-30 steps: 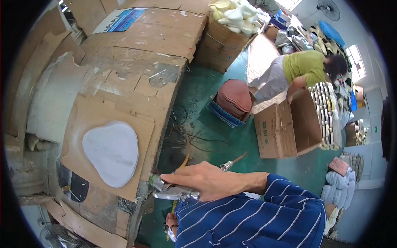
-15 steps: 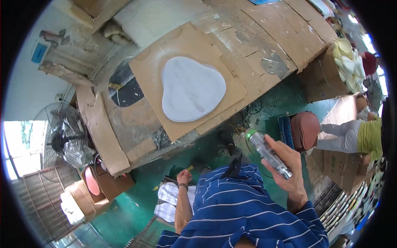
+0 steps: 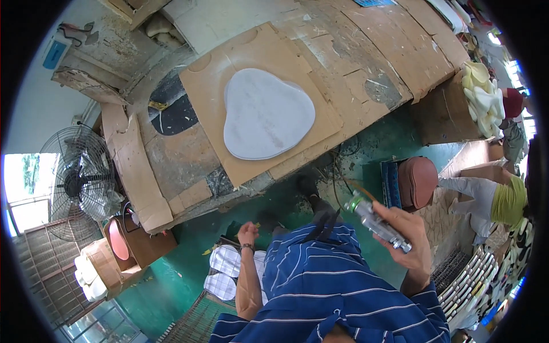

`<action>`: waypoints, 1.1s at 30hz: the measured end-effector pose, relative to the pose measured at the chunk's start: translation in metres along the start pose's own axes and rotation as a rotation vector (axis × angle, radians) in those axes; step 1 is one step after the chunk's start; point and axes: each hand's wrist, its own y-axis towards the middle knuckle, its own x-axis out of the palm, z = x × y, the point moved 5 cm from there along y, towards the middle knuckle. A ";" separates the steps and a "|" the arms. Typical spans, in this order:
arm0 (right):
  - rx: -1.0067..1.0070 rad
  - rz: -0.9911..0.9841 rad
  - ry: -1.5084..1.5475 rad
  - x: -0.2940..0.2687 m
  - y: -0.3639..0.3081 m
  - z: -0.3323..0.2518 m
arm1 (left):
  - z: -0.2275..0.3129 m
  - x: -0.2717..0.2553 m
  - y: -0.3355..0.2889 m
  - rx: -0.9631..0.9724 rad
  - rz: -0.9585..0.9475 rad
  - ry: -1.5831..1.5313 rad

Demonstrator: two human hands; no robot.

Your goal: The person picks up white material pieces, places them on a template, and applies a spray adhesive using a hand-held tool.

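My right hand (image 3: 413, 237) is wrapped round a metal spray gun (image 3: 377, 223) with a green ring near its front end, held out to the right of my body. A thin hose shows near it. My left hand (image 3: 248, 234) hangs low in front of me with its fingers curled; what they hold, if anything, I cannot make out. On the workbench ahead, a white rounded three-lobed pad (image 3: 269, 114) lies flat on a cardboard sheet (image 3: 209, 77). Neither hand touches the pad.
Left of the bench stands a wire-caged fan (image 3: 73, 183). White checked pads (image 3: 225, 260) lie low beside my left arm. To the right are a stack of brown pads (image 3: 417, 182) and a carton (image 3: 449, 111) heaped with cream pieces. Another person (image 3: 508, 197) is at the far right.
The spray gun in my right hand has moved slightly right and down. My left hand has shifted a little up and left in the picture. The white pad still lies on its cardboard.
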 end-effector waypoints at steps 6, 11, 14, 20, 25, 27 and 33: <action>-0.015 0.148 0.027 -0.005 -0.007 0.027 | 0.135 0.047 0.003 0.442 -0.163 -0.215; 0.031 -0.030 0.021 0.024 -0.009 0.032 | 0.152 0.064 0.027 0.441 -0.353 0.073; -0.102 -0.079 0.175 0.032 -0.010 0.014 | 0.124 0.061 0.069 0.629 -0.279 0.300; -0.041 0.206 0.070 0.014 -0.005 0.038 | 0.116 0.092 -0.003 0.323 -0.388 0.229; -0.145 0.075 0.204 0.019 -0.012 0.033 | 0.126 0.114 -0.026 0.400 -0.297 0.027; -0.175 0.175 0.178 0.019 -0.013 0.032 | 0.145 0.110 -0.024 0.444 -0.197 -0.002; -0.010 0.264 0.061 0.002 -0.022 0.037 | 0.237 0.095 0.004 1.008 0.446 -0.016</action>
